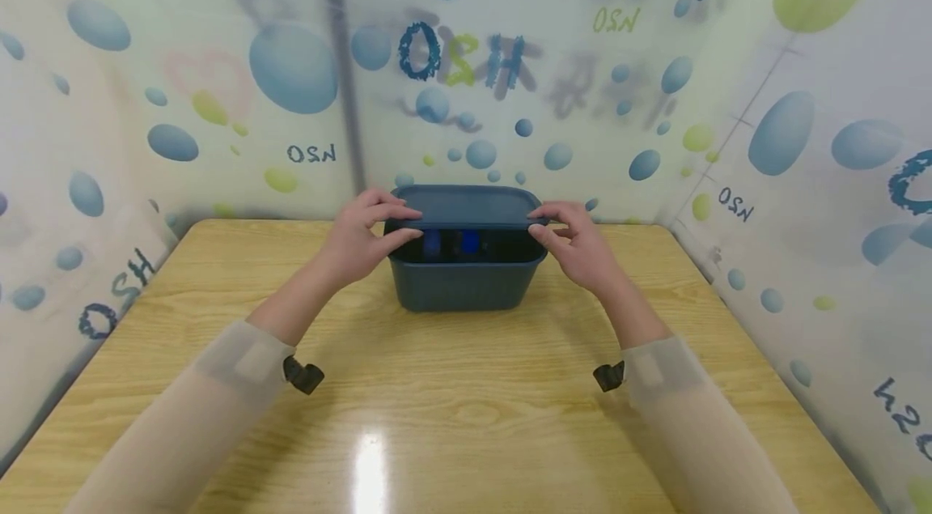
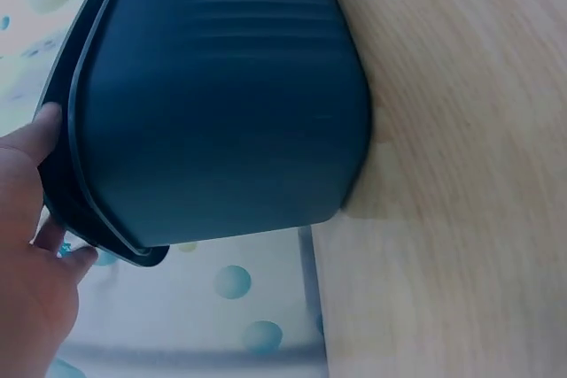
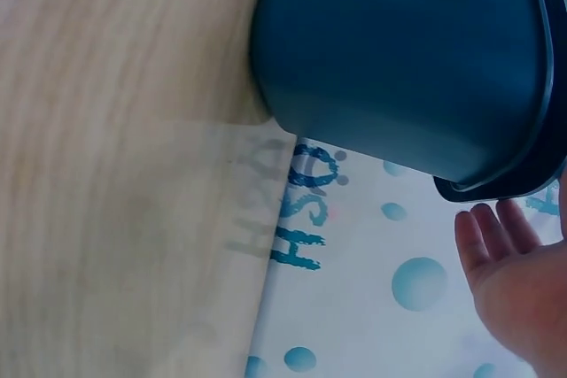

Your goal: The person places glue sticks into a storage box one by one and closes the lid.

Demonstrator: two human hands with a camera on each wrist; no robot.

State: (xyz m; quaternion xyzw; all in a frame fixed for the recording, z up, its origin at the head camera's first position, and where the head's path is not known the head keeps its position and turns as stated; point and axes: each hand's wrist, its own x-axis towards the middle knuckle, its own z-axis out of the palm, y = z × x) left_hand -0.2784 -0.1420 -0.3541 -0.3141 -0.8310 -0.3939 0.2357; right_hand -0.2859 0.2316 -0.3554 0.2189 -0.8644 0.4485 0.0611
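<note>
A dark blue-green plastic box stands at the back of the table, its lid tilted with the front edge raised over the opening. Through the gap a bright blue item shows inside; its kind is too dark to tell. My left hand pinches the lid's left end, fingers on top and thumb beneath. At the opposite end my right hand pinches the lid the same way. Both wrist views show the box's ribbed side and the lid's rim apart from it at the front.
The box rests on a light wooden table. Close behind it rises a white curtain printed with blue and green dots and letters, and similar curtains flank both sides. Dark wrist cameras sit under the sleeves.
</note>
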